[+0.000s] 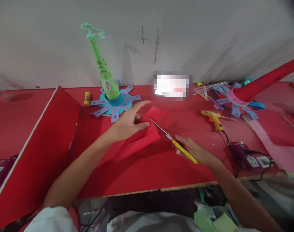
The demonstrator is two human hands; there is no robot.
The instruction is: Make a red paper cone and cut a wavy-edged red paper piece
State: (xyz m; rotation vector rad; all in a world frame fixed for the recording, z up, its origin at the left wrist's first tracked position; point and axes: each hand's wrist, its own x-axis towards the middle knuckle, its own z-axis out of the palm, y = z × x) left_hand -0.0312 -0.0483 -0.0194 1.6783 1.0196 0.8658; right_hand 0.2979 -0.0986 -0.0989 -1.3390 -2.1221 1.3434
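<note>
Wall (108, 51), pale grey, two thin wire pieces (143, 35) hanging on it; below, one bench (185, 177) with a red top and a rough front edge.

Left hand (136, 119): above the bench, thumb and index finger spread wide in an open C, other fingers curled; whether these touch the paper, cannot be told.

Right hand (185, 145): fingers closed around the yellow-handled scissors (172, 138), blades together or nearly so, tip pointing to the left thumb.

Red paper (139, 145): one folded sheet, on the bench under and in front of the left hand, a smaller flap or piece (155, 113) beyond the scissor tip; joined or separate, unclear.

Behind the left hand: one green paper cone (102, 69), leaning, topped by a mint fuzzy star outline (92, 32), on a blue base with lilac strips (115, 112); beside it, one yellow glue stick (87, 99), upright.

At left: one large red board (38, 151) with a white edge, tilted.

At right: one yellow glue gun (213, 118); one purple power box (245, 156) with black cable; one red cone (267, 82), lying at a slant, with lilac strips at its pink collar; pink sheet (270, 141) near the box
</note>
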